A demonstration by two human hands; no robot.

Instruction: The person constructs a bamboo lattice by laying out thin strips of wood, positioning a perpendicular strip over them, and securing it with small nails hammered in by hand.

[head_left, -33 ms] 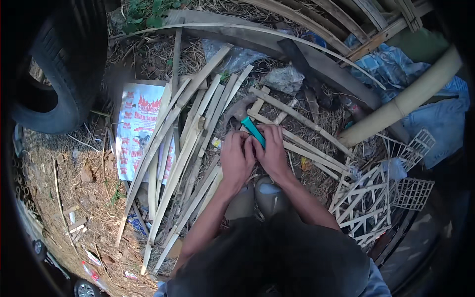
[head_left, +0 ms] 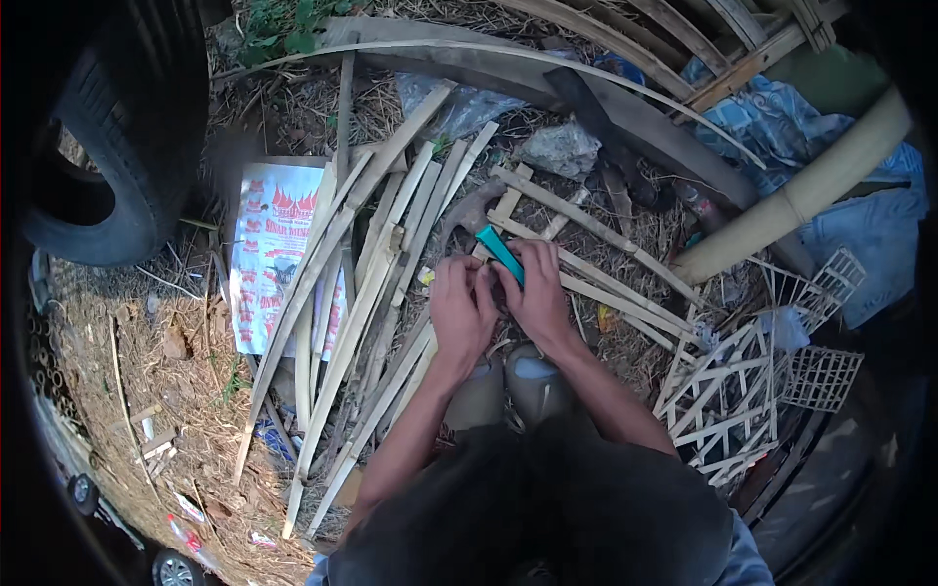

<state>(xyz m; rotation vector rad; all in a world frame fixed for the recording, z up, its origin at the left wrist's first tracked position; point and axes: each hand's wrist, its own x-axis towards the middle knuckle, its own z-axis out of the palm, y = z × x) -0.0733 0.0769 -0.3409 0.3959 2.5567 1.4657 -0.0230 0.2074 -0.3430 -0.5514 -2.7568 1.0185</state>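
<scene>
Both my hands meet low in front of me, above my shoes. In my right hand is a narrow teal rectangular object, its far end jutting out past the curled fingers. Its exact kind does not show. Close against it, my left hand has its fingers bent and its fingertips together; whatever they pinch is hidden. Just beyond the teal object lies a rusty curved metal head, like a claw hammer's, on the ground.
Long split bamboo strips lie left of my hands, partly over a printed white sack. A bamboo frame and a woven lattice are at right, near a thick bamboo pole. A tire stands far left.
The whole view has shifted very slightly. My hands keep the same pose around the teal object.
</scene>
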